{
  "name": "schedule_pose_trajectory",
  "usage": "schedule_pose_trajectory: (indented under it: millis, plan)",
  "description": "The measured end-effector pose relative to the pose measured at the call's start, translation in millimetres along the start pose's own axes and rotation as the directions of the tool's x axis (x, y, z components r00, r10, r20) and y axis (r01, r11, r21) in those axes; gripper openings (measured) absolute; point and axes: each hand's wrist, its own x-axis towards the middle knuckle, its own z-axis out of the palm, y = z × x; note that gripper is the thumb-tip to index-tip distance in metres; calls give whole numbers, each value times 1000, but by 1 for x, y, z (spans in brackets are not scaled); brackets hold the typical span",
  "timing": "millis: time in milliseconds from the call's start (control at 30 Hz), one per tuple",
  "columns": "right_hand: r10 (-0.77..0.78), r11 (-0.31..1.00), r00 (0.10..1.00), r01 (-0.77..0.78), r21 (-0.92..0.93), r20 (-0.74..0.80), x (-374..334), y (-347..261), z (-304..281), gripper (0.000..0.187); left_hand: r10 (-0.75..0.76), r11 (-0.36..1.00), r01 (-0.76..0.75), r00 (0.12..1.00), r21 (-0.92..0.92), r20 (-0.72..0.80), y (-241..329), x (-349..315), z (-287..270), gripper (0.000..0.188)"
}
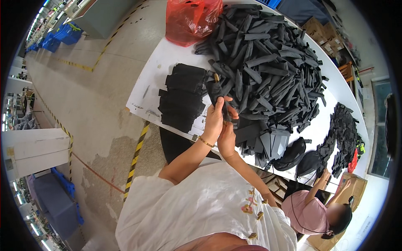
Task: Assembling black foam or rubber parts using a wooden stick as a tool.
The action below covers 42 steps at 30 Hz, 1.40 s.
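Observation:
A black fabric tube [214, 89] is held upright over the table's near edge, and a stick with a golden-brown tip [217, 78] pokes out of its top. My left hand [214, 121] is closed round the tube, thumb along its side. Just below and to the right, my right hand [227, 140] pinches the tube's lower end. To the left lie flat stacks of black fabric pieces [182, 108]. Beyond my hands a large heap of narrow black fabric tubes [268, 69] covers much of the white table [146, 85].
A red plastic bag [191, 23] stands at the table's far left corner. Dark flat pieces [274, 142] and black bags [291, 154] lie right of my hands. A co-worker in pink [307, 211] works at the right, near another black pile [341, 134].

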Motion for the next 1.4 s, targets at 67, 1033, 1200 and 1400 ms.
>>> schedule_pose_trajectory:
  millis: [67, 1033, 1200, 1400]
  plan:
    - [4, 1000, 1000, -4, 10, 15, 0, -3, 1, 17, -5, 999, 7, 998, -32, 68, 0, 3, -8, 45]
    - [-62, 996, 996, 58, 74, 57, -7, -8, -6, 11, 134, 980, -153, 981, -129, -142, 35, 26, -9, 17]
    - [-15, 996, 984, 0, 84, 179, -32, -5, -22, 9, 176, 984, -171, 960, 42, -219, 54, 40, -26, 20]
    - [-33, 997, 918, 58, -51, 395, -50, -13, -80, 7, 33, 995, -60, 948, -74, -318, 23, 53, -53, 21]
